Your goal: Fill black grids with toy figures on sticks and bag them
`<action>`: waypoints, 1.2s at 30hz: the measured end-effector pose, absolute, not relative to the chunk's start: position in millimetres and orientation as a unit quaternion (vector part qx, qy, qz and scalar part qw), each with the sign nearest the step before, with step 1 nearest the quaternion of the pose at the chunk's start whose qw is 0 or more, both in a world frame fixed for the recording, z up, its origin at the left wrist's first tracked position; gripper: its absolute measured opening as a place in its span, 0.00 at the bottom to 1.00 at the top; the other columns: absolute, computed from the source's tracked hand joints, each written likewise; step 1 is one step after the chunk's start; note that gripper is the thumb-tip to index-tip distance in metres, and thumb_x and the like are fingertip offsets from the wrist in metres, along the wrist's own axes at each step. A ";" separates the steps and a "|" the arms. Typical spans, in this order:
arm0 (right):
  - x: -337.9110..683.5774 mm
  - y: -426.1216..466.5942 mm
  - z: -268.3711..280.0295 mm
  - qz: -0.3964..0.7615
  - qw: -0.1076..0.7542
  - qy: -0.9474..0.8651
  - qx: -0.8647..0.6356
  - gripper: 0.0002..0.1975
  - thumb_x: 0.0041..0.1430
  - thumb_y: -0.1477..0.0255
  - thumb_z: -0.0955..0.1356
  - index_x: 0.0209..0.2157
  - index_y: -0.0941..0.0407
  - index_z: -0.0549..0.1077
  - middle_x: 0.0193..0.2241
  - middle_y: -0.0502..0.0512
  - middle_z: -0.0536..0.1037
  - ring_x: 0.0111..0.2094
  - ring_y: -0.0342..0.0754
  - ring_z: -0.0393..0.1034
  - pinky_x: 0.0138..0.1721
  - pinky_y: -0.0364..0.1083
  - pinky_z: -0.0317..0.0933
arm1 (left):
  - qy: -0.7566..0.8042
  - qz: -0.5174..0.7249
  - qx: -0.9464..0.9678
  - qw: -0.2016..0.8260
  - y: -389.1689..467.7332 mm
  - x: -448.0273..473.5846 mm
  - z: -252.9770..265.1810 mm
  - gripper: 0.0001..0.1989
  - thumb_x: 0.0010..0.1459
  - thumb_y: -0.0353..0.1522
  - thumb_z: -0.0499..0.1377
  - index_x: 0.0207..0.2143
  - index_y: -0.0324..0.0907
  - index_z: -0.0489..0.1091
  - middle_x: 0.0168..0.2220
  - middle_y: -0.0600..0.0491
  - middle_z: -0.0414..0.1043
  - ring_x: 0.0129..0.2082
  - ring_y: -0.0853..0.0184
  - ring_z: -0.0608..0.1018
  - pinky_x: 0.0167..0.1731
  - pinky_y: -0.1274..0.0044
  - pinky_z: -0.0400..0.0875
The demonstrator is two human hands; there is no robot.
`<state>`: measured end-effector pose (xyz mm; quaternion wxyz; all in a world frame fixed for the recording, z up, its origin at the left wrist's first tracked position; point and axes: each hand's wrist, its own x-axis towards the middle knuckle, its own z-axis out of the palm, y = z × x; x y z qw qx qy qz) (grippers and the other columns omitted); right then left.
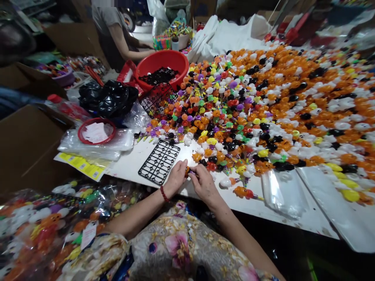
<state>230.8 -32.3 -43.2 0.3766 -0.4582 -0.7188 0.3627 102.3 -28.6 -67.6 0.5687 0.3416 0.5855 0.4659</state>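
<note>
Left hand [176, 176] and right hand [203, 181] meet just below frame centre, fingers pinched narrow on a small orange-headed toy [187, 170] between them. Toy mostly covered; can't tell its long axis. Black plastic grid [159, 161] lies flat on the white table [127, 164], just frame-left of the fingers, long axis slanting lower left to upper right. Left hand's nearer. Heaped toys [224, 103] spread upper right.
</note>
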 end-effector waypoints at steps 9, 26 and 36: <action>266.6 -11.7 -40.7 0.342 0.409 -0.631 -0.564 0.17 0.62 0.61 0.62 0.49 0.53 0.69 0.44 0.62 0.76 0.44 0.57 0.72 0.46 0.58 0.66 | 0.619 0.416 0.436 0.503 -3.2 83.4 -51.7 0.19 0.66 0.46 0.45 0.31 0.44 0.63 0.23 0.55 0.65 0.19 0.69 0.68 0.21 0.76 0.63; 173.3 70.5 -94.0 0.060 0.163 -0.883 -0.436 0.22 0.62 0.81 0.61 0.57 0.61 0.68 0.56 0.66 0.72 0.58 0.57 0.61 0.59 0.57 0.55 | 0.643 0.246 0.692 0.220 53.7 33.5 -74.7 0.07 0.59 0.26 0.52 0.29 0.42 0.66 0.35 0.48 0.71 0.40 0.62 0.74 0.48 0.68 0.70; 166.1 87.4 -69.9 0.167 0.244 -0.839 -0.456 0.16 0.56 0.83 0.65 0.45 0.58 0.72 0.55 0.63 0.72 0.51 0.55 0.67 0.52 0.54 0.61 | 0.694 0.342 0.600 0.204 68.8 31.4 -78.2 0.12 0.59 0.23 0.46 0.39 0.38 0.68 0.40 0.45 0.74 0.43 0.62 0.75 0.47 0.68 0.70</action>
